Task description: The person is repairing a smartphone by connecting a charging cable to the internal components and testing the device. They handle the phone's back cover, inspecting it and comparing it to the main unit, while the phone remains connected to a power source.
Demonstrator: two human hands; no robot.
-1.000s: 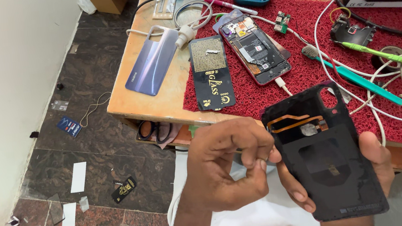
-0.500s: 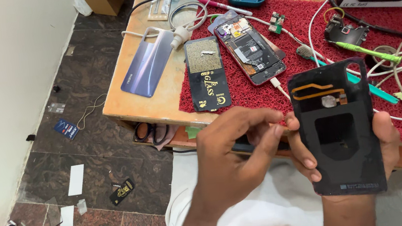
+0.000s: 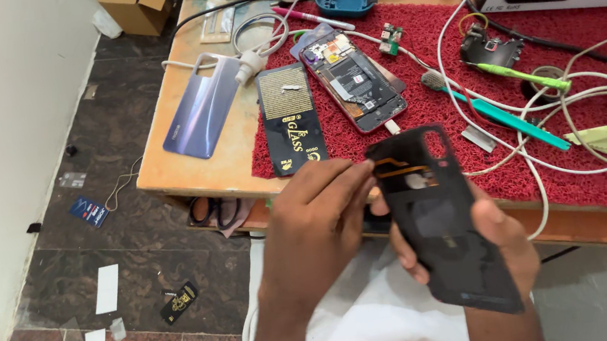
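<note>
A black phone back cover (image 3: 453,252) is held upright above my lap, its inner side facing me. My right hand (image 3: 504,236) grips it from behind and along its right edge. An orange flex strip (image 3: 401,170) runs across the cover's upper part. My left hand (image 3: 314,226) reaches in from the left, and its fingertips pinch the cover's upper left edge right by that strip. An opened phone (image 3: 354,82) with its insides showing lies on the red mat (image 3: 544,168) beyond my hands.
On the wooden table lie a blue-purple back cover (image 3: 203,106) and a black packet with gold print (image 3: 292,119). On the mat are a teal tool (image 3: 512,120), a green tool (image 3: 526,73) and white cables (image 3: 596,91). Paper scraps lie on the floor (image 3: 105,289).
My left hand has risen from beside the cover to its upper left edge, fingers now pinched there. The cover has tilted and shifted slightly left in my right hand.
</note>
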